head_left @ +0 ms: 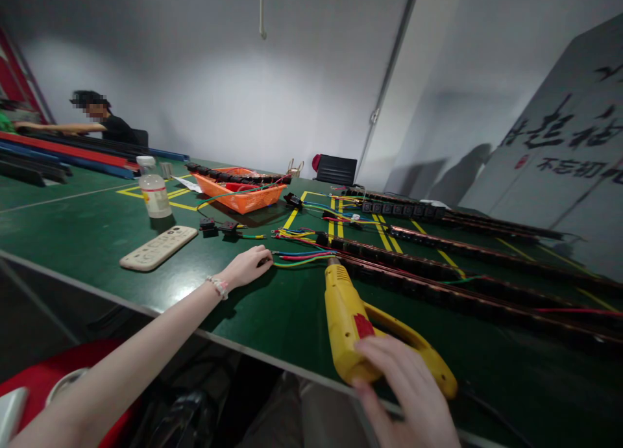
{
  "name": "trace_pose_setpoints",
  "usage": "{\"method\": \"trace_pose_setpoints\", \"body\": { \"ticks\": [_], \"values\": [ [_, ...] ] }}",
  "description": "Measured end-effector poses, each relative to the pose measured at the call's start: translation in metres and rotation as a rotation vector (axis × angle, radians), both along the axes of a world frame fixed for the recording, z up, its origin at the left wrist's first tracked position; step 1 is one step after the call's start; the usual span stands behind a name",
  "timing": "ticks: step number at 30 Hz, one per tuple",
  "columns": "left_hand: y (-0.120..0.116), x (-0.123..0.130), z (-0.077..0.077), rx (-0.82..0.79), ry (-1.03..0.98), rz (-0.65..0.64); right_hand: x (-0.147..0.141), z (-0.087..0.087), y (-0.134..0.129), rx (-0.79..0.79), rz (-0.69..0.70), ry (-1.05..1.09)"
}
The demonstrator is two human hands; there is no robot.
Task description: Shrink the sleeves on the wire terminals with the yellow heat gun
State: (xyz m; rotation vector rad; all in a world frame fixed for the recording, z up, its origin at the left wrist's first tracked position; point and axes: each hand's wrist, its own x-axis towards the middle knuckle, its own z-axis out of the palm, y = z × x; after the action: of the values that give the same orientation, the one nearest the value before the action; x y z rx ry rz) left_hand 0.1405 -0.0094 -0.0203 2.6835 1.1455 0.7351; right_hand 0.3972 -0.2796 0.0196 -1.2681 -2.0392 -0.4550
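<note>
My right hand (409, 386) grips the rear of a yellow heat gun (341, 318), which lies tilted at the table's front edge with its nozzle pointing away from me. The nozzle tip is close to a bundle of blue, red and green-yellow wires (304, 258). My left hand (250, 266), with a beaded bracelet on the wrist, is closed at the loose ends of these wires; its fingertips are partly hidden. From the bundle's other end, a long dark rail with copper-coloured strips (413, 282) stretches right.
An orange basket (243, 200) holds a similar rail. Left of it stand a bottle (154, 191) and a phone in a beige case (159, 248). Black connectors (219, 227) lie nearer. More rails (467, 247) fill the right side. A co-worker (104, 120) sits far left.
</note>
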Motion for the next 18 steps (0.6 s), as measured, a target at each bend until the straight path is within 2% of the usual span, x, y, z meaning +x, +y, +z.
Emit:
{"method": "trace_pose_setpoints", "body": {
  "ticks": [1, 2, 4, 6, 12, 18],
  "values": [
    [0.001, 0.001, 0.000, -0.006, -0.004, 0.009, 0.015, -0.005, 0.008, 0.050, -0.197, 0.029],
    [0.001, 0.001, 0.000, -0.017, -0.006, 0.016, 0.028, -0.012, 0.015, 0.052, -0.281, 0.011],
    [0.004, 0.002, 0.000, -0.061, -0.010, 0.032, 0.048, -0.024, 0.023, 0.007, -0.321, -0.030],
    [0.008, 0.002, -0.001, -0.131, -0.032, 0.049, 0.056, -0.034, 0.026, -0.007, -0.347, -0.060],
    [0.021, 0.000, -0.002, -0.309, -0.139, 0.067, 0.035, -0.044, 0.032, -0.002, -0.544, -0.109],
    [0.027, 0.011, 0.001, -0.310, -0.076, 0.287, 0.003, -0.046, 0.041, 0.017, -0.504, -0.111]
  ]
}}
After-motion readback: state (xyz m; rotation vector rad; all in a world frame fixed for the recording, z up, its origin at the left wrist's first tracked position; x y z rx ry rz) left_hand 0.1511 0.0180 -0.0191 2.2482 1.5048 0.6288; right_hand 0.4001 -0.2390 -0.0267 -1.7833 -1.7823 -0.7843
